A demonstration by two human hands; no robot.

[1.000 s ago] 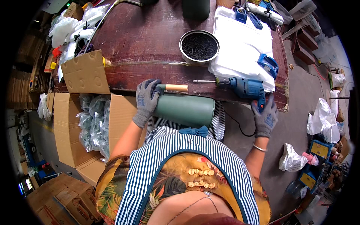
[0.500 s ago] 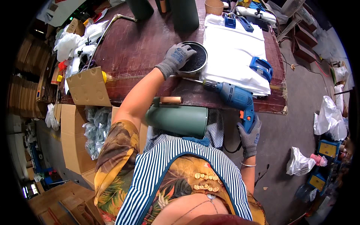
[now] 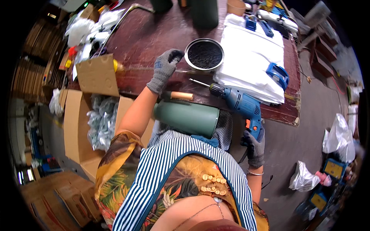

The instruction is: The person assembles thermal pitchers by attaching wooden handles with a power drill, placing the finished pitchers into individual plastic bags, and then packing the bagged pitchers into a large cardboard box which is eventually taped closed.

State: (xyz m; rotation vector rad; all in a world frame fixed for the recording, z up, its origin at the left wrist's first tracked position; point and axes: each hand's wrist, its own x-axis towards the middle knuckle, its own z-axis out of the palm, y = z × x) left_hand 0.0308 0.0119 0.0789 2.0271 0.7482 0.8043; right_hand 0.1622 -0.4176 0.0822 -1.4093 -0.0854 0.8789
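Observation:
My left hand (image 3: 166, 70), in a grey glove, is raised over the table with its fingers curled together; whatever they pinch is too small to make out. Just right of it stands a round metal bowl (image 3: 186, 61) filled with small, dark, thin pieces (image 3: 204, 54). My gloved right hand (image 3: 255, 148) is wrapped round the handle of a blue power drill (image 3: 244, 103), whose long bit (image 3: 199, 82) points left. Across my lap, against the table's edge, lies a green cylinder (image 3: 189, 117). A tan, wood-coloured handle-like piece (image 3: 182, 96) shows beside it.
White folded sheets (image 3: 248, 63) cover the table's right side, with a blue tool (image 3: 278, 75) on them. Green cylinders (image 3: 204, 14) stand at the back. At left, a cardboard box (image 3: 75, 127) holds plastic-wrapped items. A bent metal rod (image 3: 122, 18) lies on the table's far left.
My left hand has come out of the bowl and moved left toward me, its fingers now curled. The right hand keeps its hold on the drill. The whole view has shifted slightly.

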